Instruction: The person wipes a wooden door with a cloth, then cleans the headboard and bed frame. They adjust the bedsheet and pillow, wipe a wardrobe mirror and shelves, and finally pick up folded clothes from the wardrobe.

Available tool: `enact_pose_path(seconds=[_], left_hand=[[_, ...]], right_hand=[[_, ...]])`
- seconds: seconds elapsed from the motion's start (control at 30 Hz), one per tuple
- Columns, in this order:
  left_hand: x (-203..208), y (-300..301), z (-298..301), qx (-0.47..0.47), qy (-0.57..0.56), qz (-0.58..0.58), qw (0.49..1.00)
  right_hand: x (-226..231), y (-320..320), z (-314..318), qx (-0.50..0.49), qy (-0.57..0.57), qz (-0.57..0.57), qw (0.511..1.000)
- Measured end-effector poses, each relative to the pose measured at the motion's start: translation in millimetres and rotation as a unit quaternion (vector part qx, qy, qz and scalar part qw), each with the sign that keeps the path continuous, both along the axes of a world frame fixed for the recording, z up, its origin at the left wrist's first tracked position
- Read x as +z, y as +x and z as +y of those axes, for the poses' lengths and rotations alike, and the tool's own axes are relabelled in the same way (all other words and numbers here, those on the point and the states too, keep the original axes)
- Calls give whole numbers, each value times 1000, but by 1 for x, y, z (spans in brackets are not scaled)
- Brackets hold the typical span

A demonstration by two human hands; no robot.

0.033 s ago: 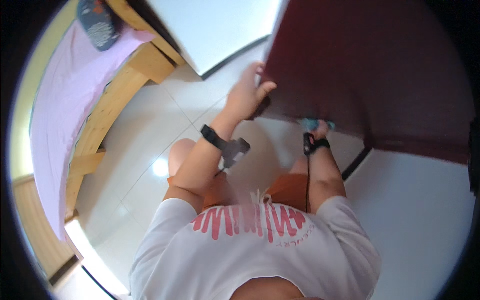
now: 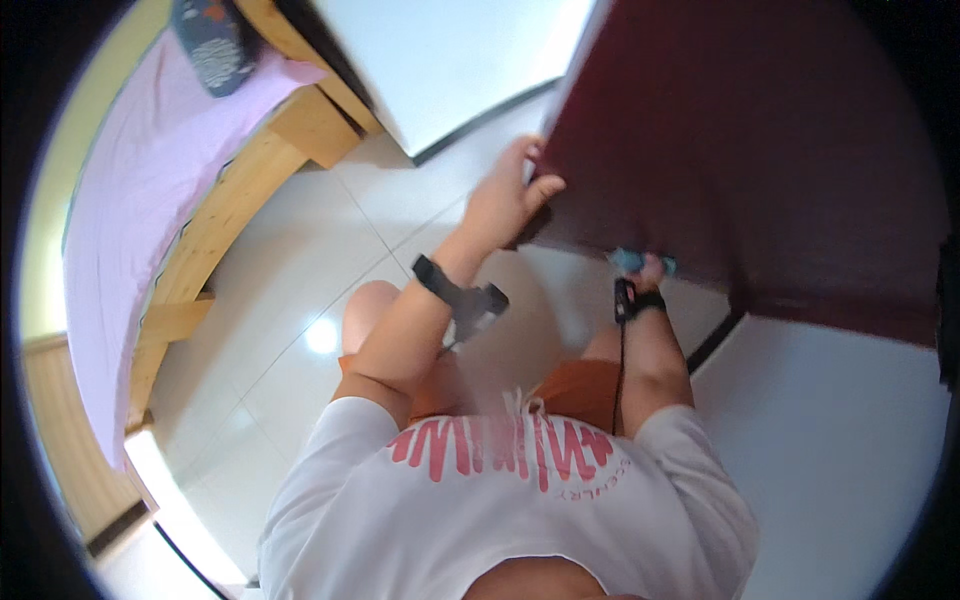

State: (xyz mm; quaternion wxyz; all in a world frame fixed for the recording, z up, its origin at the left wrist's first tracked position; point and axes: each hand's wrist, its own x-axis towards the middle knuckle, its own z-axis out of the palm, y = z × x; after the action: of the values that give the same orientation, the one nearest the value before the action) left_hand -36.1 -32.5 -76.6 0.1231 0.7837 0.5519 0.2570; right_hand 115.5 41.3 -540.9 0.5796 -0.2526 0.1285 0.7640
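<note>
A dark red-brown door (image 2: 700, 140) stands in front of me, its free edge toward the left. My left hand (image 2: 503, 205) is closed round that edge, with the thumb on the face turned to me. Low on the door, my right hand (image 2: 651, 272) holds a teal cloth (image 2: 628, 262) against the surface near the bottom edge. Its fingers are partly hidden and slightly blurred. Black straps with small devices sit on both wrists, and a thin cable runs along my right forearm.
A wooden bed frame (image 2: 235, 190) with a pink sheet (image 2: 130, 180) lies along the left, a dark patterned item (image 2: 212, 50) on its far end. Pale floor tiles (image 2: 300, 260) reach under the door. White walls stand at the far side (image 2: 450, 60) and the right (image 2: 830, 430).
The whole view has shifted slightly, so most things sit a little lower and further right. Both hands keep their places on the door.
</note>
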Motion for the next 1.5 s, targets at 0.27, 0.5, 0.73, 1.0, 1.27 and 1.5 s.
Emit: enact_pose_path(seconds=[0.27,0.5,0.73,1.0,1.27,1.5], left_hand=[[-23,-16,1,-2,-12,35,999],[-52,-55,30,-3,-55,52,997],[-81,-91,63,-5,-148,100,984],[-128,-164,-43,37,-109,-49,992],[-76,-191,-173,89,-45,259,961],[10,-139,-114,-93,11,311,946]], right_hand=[[150,-41,-56,0,110,179,978],[244,-12,-80,-89,259,237,932],[242,37,-83,-110,215,229,943],[266,35,-61,-2,253,120,960],[305,6,-16,66,350,10,934],[312,37,5,-44,336,-254,906]])
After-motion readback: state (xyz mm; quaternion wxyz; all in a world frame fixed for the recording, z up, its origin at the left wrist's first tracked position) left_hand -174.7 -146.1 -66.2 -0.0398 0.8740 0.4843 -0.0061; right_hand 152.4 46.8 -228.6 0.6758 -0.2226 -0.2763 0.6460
